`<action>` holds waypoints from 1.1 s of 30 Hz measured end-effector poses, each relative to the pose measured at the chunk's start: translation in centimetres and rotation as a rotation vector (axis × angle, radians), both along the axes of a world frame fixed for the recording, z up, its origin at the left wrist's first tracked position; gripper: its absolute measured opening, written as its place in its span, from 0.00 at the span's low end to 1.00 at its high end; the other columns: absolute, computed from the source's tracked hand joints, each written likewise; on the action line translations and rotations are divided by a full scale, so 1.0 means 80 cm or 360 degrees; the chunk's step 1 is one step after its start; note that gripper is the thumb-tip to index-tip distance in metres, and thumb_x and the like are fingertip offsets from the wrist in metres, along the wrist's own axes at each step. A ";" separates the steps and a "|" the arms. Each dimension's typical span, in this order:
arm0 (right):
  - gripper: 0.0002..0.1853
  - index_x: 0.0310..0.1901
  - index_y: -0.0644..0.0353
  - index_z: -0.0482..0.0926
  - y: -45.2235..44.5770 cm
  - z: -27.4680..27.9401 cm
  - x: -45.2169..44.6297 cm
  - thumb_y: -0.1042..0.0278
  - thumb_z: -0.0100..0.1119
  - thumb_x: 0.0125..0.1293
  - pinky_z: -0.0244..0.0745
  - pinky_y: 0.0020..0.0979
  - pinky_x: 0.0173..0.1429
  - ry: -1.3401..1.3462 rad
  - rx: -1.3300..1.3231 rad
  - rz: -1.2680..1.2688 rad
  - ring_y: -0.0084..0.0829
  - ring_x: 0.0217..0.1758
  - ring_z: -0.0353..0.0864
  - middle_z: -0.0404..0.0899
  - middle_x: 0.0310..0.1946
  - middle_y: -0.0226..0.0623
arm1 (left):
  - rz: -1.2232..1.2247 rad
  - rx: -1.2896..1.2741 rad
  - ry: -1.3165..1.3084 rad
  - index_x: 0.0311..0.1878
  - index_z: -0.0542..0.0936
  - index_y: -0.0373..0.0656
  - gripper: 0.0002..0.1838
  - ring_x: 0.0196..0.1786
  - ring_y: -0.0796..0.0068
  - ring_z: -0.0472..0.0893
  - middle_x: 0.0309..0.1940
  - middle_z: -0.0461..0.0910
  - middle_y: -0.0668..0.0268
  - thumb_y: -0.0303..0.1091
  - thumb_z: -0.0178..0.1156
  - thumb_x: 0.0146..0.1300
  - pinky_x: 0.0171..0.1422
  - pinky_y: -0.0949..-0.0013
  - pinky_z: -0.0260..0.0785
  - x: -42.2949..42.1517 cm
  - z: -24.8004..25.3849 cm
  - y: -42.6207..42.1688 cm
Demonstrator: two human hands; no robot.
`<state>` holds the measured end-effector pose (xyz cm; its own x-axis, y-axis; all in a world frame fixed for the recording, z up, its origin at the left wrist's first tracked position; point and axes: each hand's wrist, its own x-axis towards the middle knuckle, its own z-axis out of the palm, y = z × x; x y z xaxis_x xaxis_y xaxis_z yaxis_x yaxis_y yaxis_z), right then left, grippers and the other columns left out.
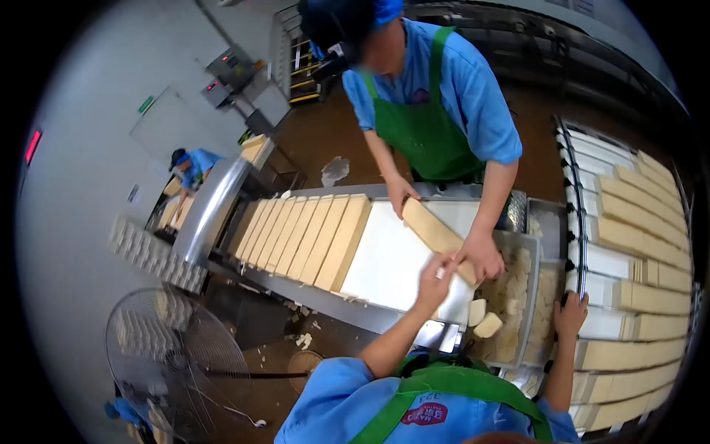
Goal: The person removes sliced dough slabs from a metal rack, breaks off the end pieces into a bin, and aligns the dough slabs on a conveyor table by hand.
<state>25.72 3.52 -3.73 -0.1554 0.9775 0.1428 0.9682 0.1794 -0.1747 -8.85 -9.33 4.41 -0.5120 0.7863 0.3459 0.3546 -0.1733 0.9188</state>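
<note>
My left hand [435, 284] has its fingers pinched on a small white thing [441, 272], too blurred to name. It is at the near side of a long pale-yellow block [433, 228], held slantwise over the white belt [388, 255] by both hands of a person [436, 111] opposite. That person's hand nearly meets mine. My right hand [570, 317] is closed at the metal side rail [581, 255] of the rack on my right. Two cut pale pieces [487, 324] lie at the belt's end, below my left hand.
Several similar blocks [307, 237] lie side by side on the belt, left. A bin [515, 296] of scraps stands between belt and rack. More blocks [642, 296] lie on the rack. A fan [176, 359] is at lower left; scraps litter the floor. Another person [196, 169] works behind.
</note>
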 end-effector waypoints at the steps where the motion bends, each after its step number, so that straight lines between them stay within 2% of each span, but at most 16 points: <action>1: 0.21 0.48 0.60 0.73 0.000 0.005 -0.003 0.65 0.63 0.52 0.62 0.52 0.61 0.0004 0.0013 -0.0006 0.55 0.68 0.58 0.74 0.48 0.43 | 0.0036 0.0140 -0.0265 0.54 0.76 0.37 0.13 0.36 0.76 0.75 0.31 0.77 0.64 0.28 0.53 0.68 0.43 0.75 0.68 -0.014 0.011 0.002; 3: 0.20 0.46 0.60 0.72 -0.001 0.005 -0.004 0.64 0.63 0.52 0.62 0.52 0.60 0.0017 0.0054 -0.0021 0.55 0.67 0.59 0.74 0.47 0.43 | 0.0133 -0.0004 -0.0111 0.56 0.74 0.35 0.15 0.38 0.79 0.75 0.34 0.77 0.65 0.30 0.49 0.71 0.46 0.77 0.68 -0.049 0.010 0.003; 4: 0.18 0.44 0.60 0.72 0.000 0.004 -0.006 0.64 0.64 0.52 0.62 0.52 0.59 0.0032 0.0095 0.0007 0.55 0.67 0.59 0.74 0.45 0.43 | 0.0279 -0.0064 0.0265 0.54 0.76 0.35 0.15 0.41 0.65 0.78 0.39 0.79 0.56 0.31 0.53 0.67 0.49 0.68 0.71 -0.068 -0.008 0.001; 5: 0.18 0.44 0.60 0.72 0.002 0.000 -0.006 0.64 0.64 0.52 0.62 0.52 0.59 0.0061 0.0122 -0.0052 0.55 0.67 0.59 0.74 0.45 0.43 | 0.0289 -0.0438 0.0649 0.55 0.76 0.36 0.18 0.49 0.59 0.78 0.47 0.78 0.49 0.38 0.54 0.68 0.54 0.66 0.70 -0.095 -0.040 -0.011; 6: 0.18 0.43 0.60 0.72 0.003 -0.006 -0.005 0.64 0.64 0.52 0.62 0.52 0.59 0.0051 0.0153 -0.0031 0.55 0.67 0.59 0.74 0.45 0.43 | 0.0328 -0.0929 0.0820 0.58 0.75 0.39 0.26 0.54 0.51 0.76 0.50 0.76 0.46 0.50 0.54 0.65 0.62 0.51 0.64 -0.113 -0.077 -0.029; 7: 0.17 0.42 0.59 0.72 0.003 -0.009 -0.003 0.64 0.64 0.52 0.62 0.52 0.58 0.0034 0.0174 -0.0004 0.55 0.66 0.60 0.74 0.44 0.43 | 0.0360 -0.1665 0.0981 0.62 0.72 0.42 0.35 0.61 0.47 0.71 0.55 0.74 0.45 0.62 0.49 0.63 0.69 0.36 0.48 -0.117 -0.093 -0.046; 8: 0.17 0.42 0.59 0.72 0.002 -0.010 -0.003 0.64 0.64 0.52 0.62 0.52 0.59 0.0059 0.0181 -0.0005 0.56 0.67 0.59 0.73 0.45 0.43 | 0.0315 -0.2148 0.1035 0.65 0.69 0.42 0.40 0.66 0.43 0.67 0.60 0.72 0.45 0.67 0.44 0.62 0.69 0.27 0.31 -0.128 -0.127 -0.062; 9: 0.17 0.42 0.59 0.72 0.002 -0.007 -0.006 0.64 0.64 0.52 0.62 0.52 0.59 0.0077 0.0199 -0.0038 0.56 0.67 0.59 0.73 0.45 0.43 | 0.0192 -0.2343 0.0988 0.63 0.70 0.39 0.41 0.69 0.43 0.62 0.61 0.71 0.45 0.68 0.43 0.62 0.71 0.29 0.28 -0.126 -0.129 -0.080; 13: 0.18 0.43 0.59 0.72 -0.002 -0.005 -0.007 0.65 0.64 0.51 0.61 0.51 0.59 0.0065 0.0140 -0.0031 0.56 0.67 0.59 0.73 0.45 0.44 | -0.0070 -0.2174 0.0925 0.55 0.74 0.37 0.40 0.58 0.47 0.75 0.51 0.79 0.46 0.68 0.42 0.64 0.68 0.32 0.43 -0.078 -0.148 -0.094; 15: 0.18 0.43 0.60 0.72 0.002 -0.005 -0.009 0.65 0.64 0.51 0.61 0.51 0.59 0.0001 0.0113 -0.0009 0.56 0.67 0.59 0.73 0.45 0.44 | -0.0240 -0.1906 0.0880 0.52 0.74 0.37 0.35 0.51 0.49 0.80 0.44 0.81 0.48 0.64 0.44 0.66 0.63 0.39 0.57 -0.042 -0.135 -0.084; 17: 0.20 0.44 0.60 0.72 -0.001 -0.004 -0.009 0.64 0.65 0.51 0.61 0.52 0.60 0.0007 0.0162 -0.0026 0.56 0.66 0.59 0.74 0.45 0.43 | -0.0409 -0.1455 0.0403 0.56 0.71 0.38 0.30 0.47 0.49 0.81 0.42 0.82 0.49 0.58 0.48 0.67 0.55 0.50 0.68 -0.014 -0.147 -0.078; 21: 0.22 0.49 0.57 0.72 -0.001 -0.001 -0.016 0.57 0.64 0.55 0.59 0.53 0.63 0.0008 0.0096 -0.0108 0.55 0.67 0.58 0.74 0.50 0.42 | -0.0634 -0.1017 0.0060 0.61 0.69 0.39 0.24 0.39 0.58 0.82 0.39 0.82 0.53 0.43 0.55 0.68 0.46 0.62 0.74 0.001 -0.161 -0.073; 24: 0.28 0.58 0.52 0.70 0.002 -0.011 -0.025 0.49 0.60 0.60 0.51 0.57 0.68 -0.0042 -0.0147 -0.0322 0.54 0.71 0.53 0.72 0.58 0.41 | -0.0275 -0.0861 0.0069 0.59 0.72 0.39 0.22 0.43 0.64 0.78 0.45 0.77 0.55 0.40 0.59 0.65 0.48 0.65 0.72 -0.047 -0.159 -0.084; 27: 0.31 0.64 0.49 0.67 0.010 -0.028 -0.052 0.44 0.56 0.62 0.43 0.61 0.70 -0.0143 -0.0232 -0.0477 0.52 0.74 0.49 0.67 0.64 0.40 | 0.0320 -0.0669 0.0481 0.56 0.70 0.33 0.25 0.58 0.46 0.69 0.53 0.71 0.46 0.35 0.63 0.58 0.65 0.55 0.60 -0.133 -0.166 -0.115; 30: 0.30 0.63 0.51 0.68 0.004 -0.056 -0.093 0.49 0.58 0.61 0.51 0.58 0.68 -0.0107 0.0416 -0.0233 0.53 0.70 0.55 0.66 0.63 0.43 | 0.1170 -0.1287 0.0946 0.64 0.61 0.32 0.42 0.58 0.43 0.67 0.56 0.67 0.41 0.44 0.69 0.52 0.63 0.51 0.60 -0.213 -0.176 -0.159; 33: 0.28 0.59 0.55 0.71 0.001 -0.068 -0.179 0.57 0.63 0.57 0.56 0.54 0.67 0.0122 0.0516 0.0173 0.52 0.68 0.59 0.67 0.61 0.46 | 0.1375 -0.1523 0.0671 0.62 0.61 0.30 0.44 0.56 0.42 0.67 0.56 0.64 0.40 0.43 0.73 0.47 0.61 0.51 0.62 -0.268 -0.160 -0.190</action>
<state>11.37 3.60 -9.16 -0.2326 0.8577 0.4585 0.9266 0.3386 -0.1633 -30.32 -24.53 -8.41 -0.9520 0.2890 0.1013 0.3060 0.8860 0.3482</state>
